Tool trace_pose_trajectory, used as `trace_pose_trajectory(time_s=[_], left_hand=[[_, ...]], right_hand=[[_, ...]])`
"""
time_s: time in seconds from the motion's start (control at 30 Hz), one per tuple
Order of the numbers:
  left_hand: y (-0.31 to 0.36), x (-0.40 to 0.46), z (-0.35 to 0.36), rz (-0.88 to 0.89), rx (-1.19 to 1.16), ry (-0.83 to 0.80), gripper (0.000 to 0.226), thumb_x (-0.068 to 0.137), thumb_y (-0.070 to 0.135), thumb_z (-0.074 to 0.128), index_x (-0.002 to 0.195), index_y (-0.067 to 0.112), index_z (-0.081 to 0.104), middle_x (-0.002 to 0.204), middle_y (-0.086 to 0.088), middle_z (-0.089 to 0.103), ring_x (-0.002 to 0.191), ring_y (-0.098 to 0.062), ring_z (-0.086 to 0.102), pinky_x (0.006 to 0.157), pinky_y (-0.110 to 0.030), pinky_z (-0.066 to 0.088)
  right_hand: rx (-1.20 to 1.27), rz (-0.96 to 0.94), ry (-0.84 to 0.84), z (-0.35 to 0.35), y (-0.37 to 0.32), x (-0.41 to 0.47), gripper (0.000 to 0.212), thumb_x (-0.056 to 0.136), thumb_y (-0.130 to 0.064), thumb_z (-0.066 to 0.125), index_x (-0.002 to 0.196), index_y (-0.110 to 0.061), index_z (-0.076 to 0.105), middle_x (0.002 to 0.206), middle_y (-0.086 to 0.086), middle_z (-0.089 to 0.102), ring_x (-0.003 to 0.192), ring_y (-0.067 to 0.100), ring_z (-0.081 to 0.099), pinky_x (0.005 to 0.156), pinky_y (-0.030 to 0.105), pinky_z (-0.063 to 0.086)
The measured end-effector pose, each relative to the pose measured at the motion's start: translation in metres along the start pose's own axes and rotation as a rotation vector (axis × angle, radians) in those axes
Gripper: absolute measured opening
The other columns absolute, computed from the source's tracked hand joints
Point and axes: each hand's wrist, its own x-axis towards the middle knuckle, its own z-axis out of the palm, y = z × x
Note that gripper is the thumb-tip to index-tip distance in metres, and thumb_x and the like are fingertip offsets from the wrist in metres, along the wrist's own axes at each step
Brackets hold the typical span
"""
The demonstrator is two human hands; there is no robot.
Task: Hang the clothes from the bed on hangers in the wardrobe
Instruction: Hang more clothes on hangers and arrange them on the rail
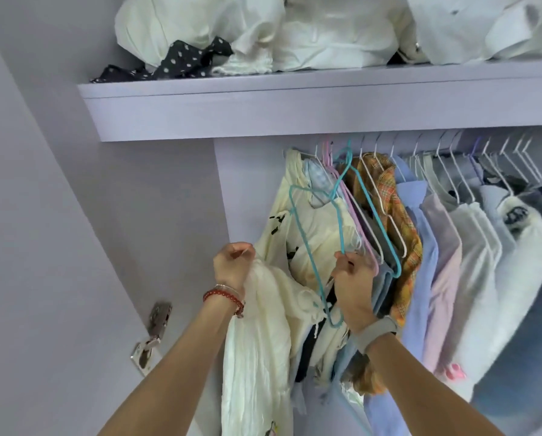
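Note:
I stand at the open wardrobe. My left hand (233, 262) grips the top of a cream garment (257, 341), which hangs down in front of the left end of the rail. My right hand (353, 280) pinches a teal wire hanger (307, 247) that is tilted across the hanging clothes. A second teal hanger (370, 202) and pink hangers (354, 215) hang bare on the rail just right of it. The bed is out of view.
Many shirts (452, 247) on white hangers fill the rail to the right. A plaid orange shirt (395, 215) hangs beside the bare hangers. A lilac shelf (295, 111) above carries white bundles and a dotted black cloth (175, 62). The door hinge (156, 325) is at lower left.

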Motion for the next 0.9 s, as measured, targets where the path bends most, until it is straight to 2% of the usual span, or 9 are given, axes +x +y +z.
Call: trace_pose_trajectory(time_s=[0.13, 0.23, 0.33, 0.43, 0.5, 0.6, 0.73, 0.83, 0.9], left_hand=[[-0.003, 0.026, -0.003, -0.031, 0.038, 0.102, 0.013, 0.083, 0.0, 0.057, 0.089, 0.003, 0.067, 0.086, -0.006, 0.063, 0.086, -0.021, 0.058, 0.09, -0.032, 0.049], [0.001, 0.05, -0.011, -0.058, 0.008, 0.193, 0.015, 0.082, -0.003, 0.057, 0.077, 0.009, 0.065, 0.09, -0.011, 0.063, 0.094, -0.027, 0.061, 0.095, -0.038, 0.048], [0.022, 0.074, -0.008, -0.031, -0.083, 0.258, 0.029, 0.081, -0.006, 0.053, 0.062, 0.016, 0.056, 0.083, -0.008, 0.058, 0.086, -0.02, 0.056, 0.091, -0.034, 0.048], [0.054, 0.099, 0.003, 0.099, -0.093, 0.241, 0.027, 0.08, -0.006, 0.053, 0.067, 0.016, 0.061, 0.081, -0.007, 0.063, 0.085, -0.018, 0.056, 0.091, -0.032, 0.048], [0.075, 0.117, 0.009, 0.166, -0.125, 0.258, 0.032, 0.079, -0.006, 0.052, 0.063, 0.02, 0.059, 0.082, -0.007, 0.066, 0.085, -0.019, 0.058, 0.091, -0.03, 0.048], [0.091, 0.137, 0.016, 0.198, -0.13, 0.23, 0.036, 0.078, -0.007, 0.046, 0.059, 0.022, 0.058, 0.068, 0.008, 0.06, 0.082, -0.016, 0.059, 0.089, -0.025, 0.048], [0.089, 0.156, 0.018, 0.208, -0.024, 0.193, 0.038, 0.08, -0.006, 0.048, 0.059, 0.023, 0.058, 0.068, 0.01, 0.06, 0.084, -0.014, 0.059, 0.089, -0.023, 0.046], [0.1, 0.175, 0.023, 0.205, 0.007, 0.207, 0.025, 0.082, 0.002, 0.052, 0.062, 0.016, 0.059, 0.07, 0.003, 0.06, 0.081, -0.017, 0.058, 0.083, -0.025, 0.047], [0.11, 0.186, 0.027, 0.206, -0.043, 0.184, 0.011, 0.084, 0.006, 0.056, 0.074, 0.003, 0.062, 0.065, 0.004, 0.054, 0.073, -0.016, 0.053, 0.071, -0.024, 0.045]], right_hand=[[-0.121, -0.131, -0.223, 0.001, -0.003, -0.007, 0.021, 0.093, 0.0, 0.039, 0.093, 0.008, 0.058, 0.049, -0.001, 0.038, 0.043, 0.005, 0.035, 0.047, 0.019, 0.031], [-0.164, -0.198, -0.379, 0.015, -0.012, -0.015, 0.021, 0.095, -0.006, 0.039, 0.088, 0.004, 0.056, 0.049, 0.007, 0.041, 0.036, 0.005, 0.035, 0.042, 0.013, 0.026], [-0.107, -0.152, -0.291, 0.048, -0.034, -0.012, 0.021, 0.093, -0.006, 0.039, 0.096, 0.001, 0.059, 0.052, -0.004, 0.04, 0.045, 0.006, 0.037, 0.05, 0.023, 0.031], [0.012, -0.102, -0.262, 0.086, -0.066, -0.001, 0.022, 0.092, -0.006, 0.039, 0.099, -0.007, 0.059, 0.06, -0.008, 0.043, 0.055, 0.009, 0.041, 0.059, 0.024, 0.035], [0.052, -0.122, -0.276, 0.103, -0.08, 0.003, 0.02, 0.093, -0.008, 0.039, 0.096, -0.009, 0.058, 0.065, -0.007, 0.046, 0.061, 0.012, 0.044, 0.064, 0.025, 0.038], [0.059, -0.196, -0.295, 0.118, -0.084, 0.0, 0.018, 0.094, -0.01, 0.039, 0.093, -0.009, 0.057, 0.059, -0.011, 0.041, 0.049, 0.0, 0.039, 0.052, 0.016, 0.034], [0.061, -0.211, -0.206, 0.128, -0.084, 0.01, 0.017, 0.094, -0.008, 0.038, 0.087, -0.015, 0.052, 0.053, -0.005, 0.042, 0.04, 0.003, 0.037, 0.045, 0.016, 0.031], [0.043, -0.206, -0.157, 0.138, -0.084, 0.023, 0.015, 0.094, -0.008, 0.038, 0.093, -0.008, 0.053, 0.055, -0.005, 0.043, 0.043, 0.005, 0.037, 0.046, 0.021, 0.033], [0.0, -0.219, -0.152, 0.146, -0.081, 0.023, 0.016, 0.094, -0.009, 0.038, 0.097, -0.005, 0.053, 0.058, -0.003, 0.045, 0.047, 0.008, 0.04, 0.048, 0.021, 0.035]])
